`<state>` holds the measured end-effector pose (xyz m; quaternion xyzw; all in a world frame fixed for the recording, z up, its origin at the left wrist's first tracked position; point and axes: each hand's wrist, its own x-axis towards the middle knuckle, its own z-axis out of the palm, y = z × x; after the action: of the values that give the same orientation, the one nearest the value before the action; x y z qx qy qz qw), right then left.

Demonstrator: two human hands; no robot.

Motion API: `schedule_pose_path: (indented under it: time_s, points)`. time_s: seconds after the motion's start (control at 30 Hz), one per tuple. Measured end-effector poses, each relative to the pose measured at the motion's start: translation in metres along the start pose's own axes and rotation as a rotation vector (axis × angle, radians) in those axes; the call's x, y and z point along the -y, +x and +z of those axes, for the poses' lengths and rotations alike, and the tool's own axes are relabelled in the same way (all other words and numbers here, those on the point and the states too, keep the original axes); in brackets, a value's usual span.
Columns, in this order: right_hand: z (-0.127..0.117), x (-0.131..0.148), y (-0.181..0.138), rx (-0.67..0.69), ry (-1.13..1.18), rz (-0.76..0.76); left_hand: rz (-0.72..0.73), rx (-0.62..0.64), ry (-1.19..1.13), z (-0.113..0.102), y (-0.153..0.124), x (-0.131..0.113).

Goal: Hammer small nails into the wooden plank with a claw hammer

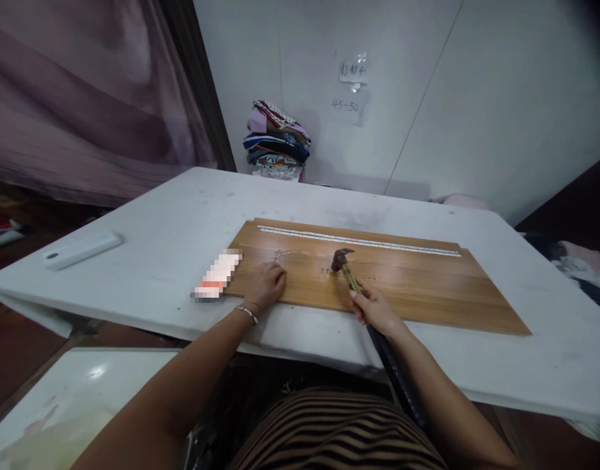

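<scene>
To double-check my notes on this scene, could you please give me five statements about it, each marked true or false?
1. The person's right hand grips a claw hammer with a rusty-brown metal head and a black lower handle. True.
2. The left hand also grips the hammer. False: it is at the brown rectangular wooden board, beside thin silvery metal nails.
3. Two long, narrow white strips lie along the board's far side. True.
4. The pile of folded, multicoloured cloth lies on the board. False: it is beyond the board, near the pale wall.
5. The long white object at the left lies apart from the board. True.
</scene>
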<state>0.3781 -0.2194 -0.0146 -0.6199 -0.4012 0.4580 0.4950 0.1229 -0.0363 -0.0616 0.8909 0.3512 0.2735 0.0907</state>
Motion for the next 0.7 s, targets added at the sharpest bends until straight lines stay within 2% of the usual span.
schedule_pose_path:
  time_s: [0.7]
  points:
    - [0.0008, -0.0005, -0.0007, 0.009, 0.002, 0.030, -0.017, 0.015, -0.009, 0.0003, 0.0003, -0.0001]
